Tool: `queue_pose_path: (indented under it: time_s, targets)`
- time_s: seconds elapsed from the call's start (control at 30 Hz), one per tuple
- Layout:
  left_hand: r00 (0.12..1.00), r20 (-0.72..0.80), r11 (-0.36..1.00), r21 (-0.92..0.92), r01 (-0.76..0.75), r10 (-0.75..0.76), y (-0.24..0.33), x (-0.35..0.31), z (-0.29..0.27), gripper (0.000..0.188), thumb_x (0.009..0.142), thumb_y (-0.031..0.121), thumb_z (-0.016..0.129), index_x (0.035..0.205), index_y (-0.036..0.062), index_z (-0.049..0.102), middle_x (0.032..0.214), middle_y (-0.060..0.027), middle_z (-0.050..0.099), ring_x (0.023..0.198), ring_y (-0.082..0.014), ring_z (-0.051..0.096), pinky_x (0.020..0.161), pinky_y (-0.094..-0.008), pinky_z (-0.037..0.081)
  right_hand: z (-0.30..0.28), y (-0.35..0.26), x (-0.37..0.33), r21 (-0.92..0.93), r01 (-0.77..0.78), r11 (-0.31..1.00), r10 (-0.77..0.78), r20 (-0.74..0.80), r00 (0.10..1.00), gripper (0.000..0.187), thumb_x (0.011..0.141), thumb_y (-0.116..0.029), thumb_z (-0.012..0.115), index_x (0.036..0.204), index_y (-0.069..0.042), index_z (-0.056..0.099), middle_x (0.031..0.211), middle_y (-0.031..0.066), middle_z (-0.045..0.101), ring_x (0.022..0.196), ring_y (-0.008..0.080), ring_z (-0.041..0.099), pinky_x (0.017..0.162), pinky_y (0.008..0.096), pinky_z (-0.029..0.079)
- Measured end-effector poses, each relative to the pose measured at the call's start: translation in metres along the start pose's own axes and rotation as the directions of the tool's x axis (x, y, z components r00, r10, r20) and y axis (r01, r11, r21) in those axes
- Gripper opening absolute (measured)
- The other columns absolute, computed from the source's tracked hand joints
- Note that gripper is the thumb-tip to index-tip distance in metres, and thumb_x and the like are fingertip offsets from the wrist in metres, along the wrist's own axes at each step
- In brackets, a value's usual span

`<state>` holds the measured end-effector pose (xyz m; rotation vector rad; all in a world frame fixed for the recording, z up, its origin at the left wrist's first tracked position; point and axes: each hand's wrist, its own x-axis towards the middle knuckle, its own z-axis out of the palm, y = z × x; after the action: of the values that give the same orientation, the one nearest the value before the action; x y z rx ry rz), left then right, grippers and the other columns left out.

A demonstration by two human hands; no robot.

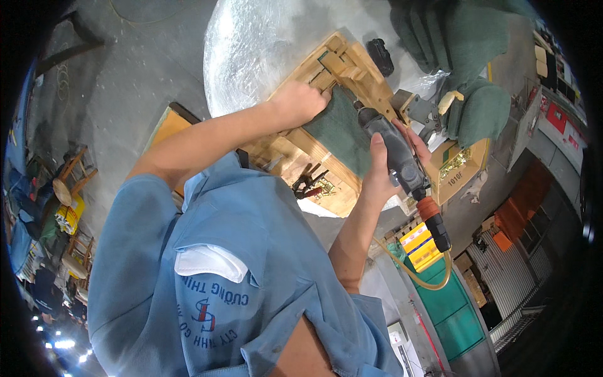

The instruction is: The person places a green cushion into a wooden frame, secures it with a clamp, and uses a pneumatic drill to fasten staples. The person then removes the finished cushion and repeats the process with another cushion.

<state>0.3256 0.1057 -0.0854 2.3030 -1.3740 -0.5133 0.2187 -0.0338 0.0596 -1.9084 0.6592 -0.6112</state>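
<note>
My right hand (381, 164) is wrapped round a dark grey, straight-bodied air screwdriver (397, 147). An orange coupling (428, 207) and a yellowish hose (433, 286) trail from its rear end. The tool's tip points up and left, close to a wooden frame (361, 78). My left hand (300, 103) is closed, fingers curled in against the frame's near side; what they hold, if anything, is hidden. Under the frame lies a green cloth (339, 132) on a wooden board (336, 195). Brass-coloured screws (323, 187) and a black clamp-like tool (308, 182) rest on that board.
Clear plastic wrap (239, 56) covers the round surface beneath. A black object (380, 56) lies past the frame. On the right are a grey metal tool (419, 112), green fabric (480, 113) and a cardboard box (458, 176) of brass-coloured hardware. A green bin (449, 308) stands lower right.
</note>
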Motion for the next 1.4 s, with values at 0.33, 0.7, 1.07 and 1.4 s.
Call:
queue_pose_path:
  time_s: [0.33,0.7,1.07,1.4]
  targets:
    - [1.000,0.003,0.999,0.049,-0.002,0.002,0.003,0.003,-0.002,0.050,0.090,0.009,0.060,0.136,-0.0085,0.060,0.076,-0.0118,0.074,0.069,-0.0275,0.075,0.055,-0.0397,0.057,0.006,0.002,0.000,0.022,-0.013,1.000,0.013,0.003,1.000,0.058,0.081,-0.009,0.086,0.126,-0.002,0.050,0.122,0.0197,0.066,0.114,0.0265,0.066,0.104,0.0414,0.052]
    - [0.971,0.010,0.949,0.211,-0.234,0.237,0.003,0.005,0.019,0.051,0.088,0.011,0.061,0.128,-0.0202,0.060,0.075,-0.0103,0.071,0.062,-0.0232,0.072,0.048,-0.0376,0.056,0.008,0.005,-0.004,0.057,-0.015,0.998,0.016,-0.016,1.000,0.058,0.080,-0.005,0.085,0.126,-0.002,0.050,0.121,0.0182,0.066,0.115,0.0267,0.066,0.106,0.0417,0.052]
    - [0.984,0.019,0.973,0.144,-0.178,0.177,0.000,0.005,0.024,0.057,0.089,0.011,0.060,0.137,-0.0198,0.051,0.070,-0.0108,0.068,0.061,-0.0273,0.071,0.047,-0.0417,0.057,0.012,0.013,0.002,-0.049,0.028,0.998,-0.026,0.032,0.999,0.056,0.080,-0.001,0.085,0.124,-0.002,0.051,0.119,0.0146,0.065,0.110,0.0229,0.066,0.101,0.0379,0.053]
    - [0.994,0.098,0.994,0.091,-0.061,0.052,0.000,0.004,0.017,0.054,0.092,0.011,0.059,0.140,-0.0118,0.052,0.069,-0.0117,0.069,0.063,-0.0298,0.072,0.053,-0.0430,0.058,0.046,-0.011,0.038,0.018,-0.079,0.997,0.074,0.182,0.981,0.058,0.079,0.004,0.082,0.127,-0.003,0.050,0.114,0.0120,0.065,0.098,0.0194,0.068,0.090,0.0331,0.058]
